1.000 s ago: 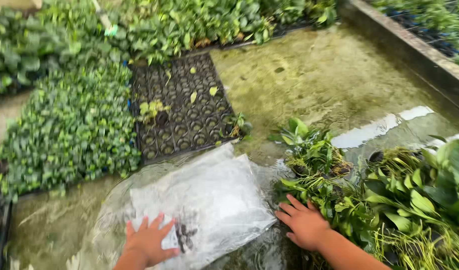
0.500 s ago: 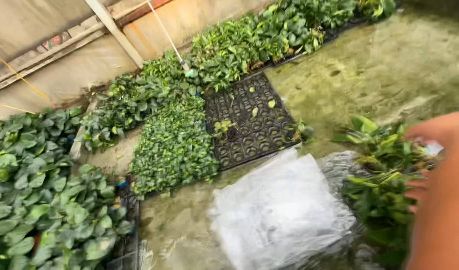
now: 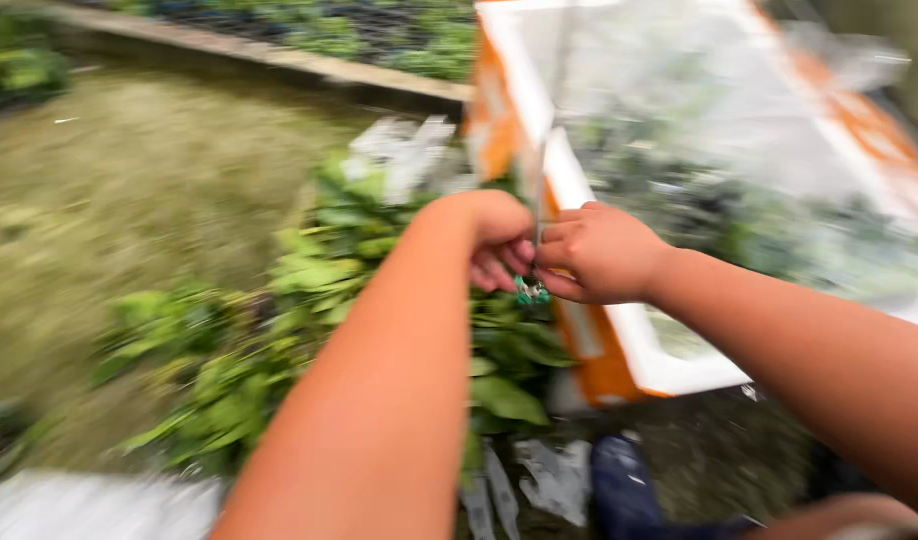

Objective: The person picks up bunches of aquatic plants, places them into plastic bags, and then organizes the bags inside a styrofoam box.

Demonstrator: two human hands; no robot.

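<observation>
Both grips, left hand point(image 3: 499, 240) and right hand point(image 3: 601, 252), pinch a small green object point(image 3: 530, 292) between touching fingertips.

Daylit wet ground point(image 3: 159, 170) — leafy green plants point(image 3: 309, 330) beside a low concrete curb point(image 3: 279, 62).

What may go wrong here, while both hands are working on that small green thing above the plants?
The small green thing is pinched only at the fingertips of the left hand and right hand; it might slip into the leafy plants below. The picture is blurred, so the grip is hard to judge.
</observation>
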